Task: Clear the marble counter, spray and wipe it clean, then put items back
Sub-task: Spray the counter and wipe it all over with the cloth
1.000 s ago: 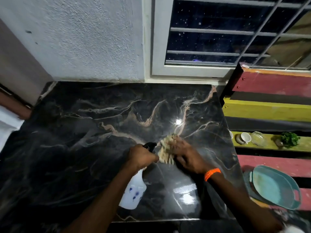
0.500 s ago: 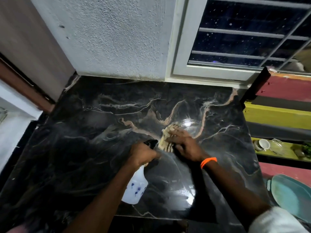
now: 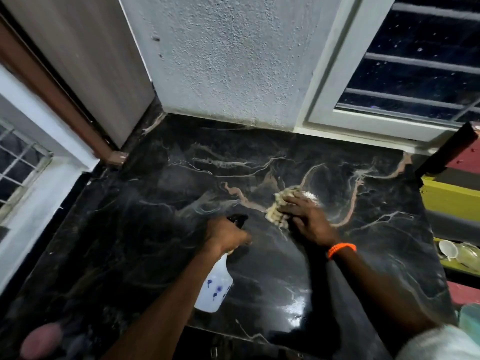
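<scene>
The black marble counter with tan veins fills the middle of the view. My right hand, an orange band at its wrist, presses a crumpled beige cloth flat on the marble right of centre. My left hand grips the neck of a white spray bottle with blue marks; its black nozzle points away from me, just left of the cloth. The bottle hangs tilted over the front part of the counter.
A rough white wall and a barred window back the counter. A brown door frame stands at the left. Yellow and red shelves with a white cup lie to the right. A pink blur sits bottom left.
My right hand has slid the cloth a short way farther from me along the tan vein. The left hand keeps its hold on the bottle. My view has swung left.
</scene>
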